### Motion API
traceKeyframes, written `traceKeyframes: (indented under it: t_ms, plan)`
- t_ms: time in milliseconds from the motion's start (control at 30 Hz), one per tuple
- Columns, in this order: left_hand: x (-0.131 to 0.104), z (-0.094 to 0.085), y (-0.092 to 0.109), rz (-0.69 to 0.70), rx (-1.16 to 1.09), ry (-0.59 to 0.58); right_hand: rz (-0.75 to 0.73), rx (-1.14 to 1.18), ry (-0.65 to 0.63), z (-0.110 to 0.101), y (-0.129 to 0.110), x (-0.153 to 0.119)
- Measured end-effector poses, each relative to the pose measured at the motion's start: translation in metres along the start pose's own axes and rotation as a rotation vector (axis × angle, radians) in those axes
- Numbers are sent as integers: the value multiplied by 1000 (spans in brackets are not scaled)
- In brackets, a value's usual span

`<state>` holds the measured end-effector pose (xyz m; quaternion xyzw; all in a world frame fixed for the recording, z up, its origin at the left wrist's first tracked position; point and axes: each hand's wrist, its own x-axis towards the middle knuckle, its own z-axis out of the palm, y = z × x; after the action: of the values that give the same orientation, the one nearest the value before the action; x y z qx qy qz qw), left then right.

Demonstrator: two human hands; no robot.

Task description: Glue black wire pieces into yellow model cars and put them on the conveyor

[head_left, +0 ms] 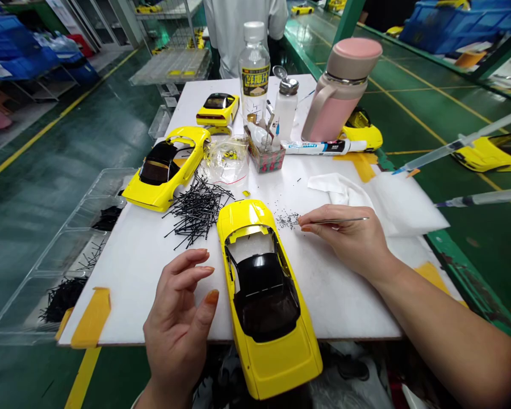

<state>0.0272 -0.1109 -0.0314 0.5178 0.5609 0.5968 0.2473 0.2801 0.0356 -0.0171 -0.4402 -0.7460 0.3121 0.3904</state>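
Note:
A yellow model car body (276, 363) with a black roof lies at the table's front edge, its near end jutting past it. To its left, my left hand (181, 318) is raised, fingers apart, holding nothing. My right hand (353, 238) pinches thin metal tweezers (347, 220), their tip at a scatter of tiny black bits (287, 220) right of the car. A pile of thin black sticks (198, 210) lies left of the car's far end. Another yellow car body (153, 196) rests behind that pile, beside a clear bag of small yellow pieces (226, 160).
Farther back on the white table (128, 272) stand a clear bottle (254, 74), a pump bottle (286, 111), a small box (269, 159) and a pink flask (338, 91). White cloth (340, 189) lies at the right, near two syringes. A person (244, 28) is beyond the table.

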Motion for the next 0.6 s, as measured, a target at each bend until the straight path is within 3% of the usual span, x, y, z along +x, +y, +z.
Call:
traceKeyframes:
  t_ms: [200,400,600]
  plan:
    - [1,1,-3,-13,-30,5,-171,-92,41,-9,-16,-8]
    - [1,0,-6,-7,-39,-6,-350,-233,-19,-22,-43,-49]
    - [1,-1,-5,3,-1,-20,-538,-294,-34,-8,-30,-83]
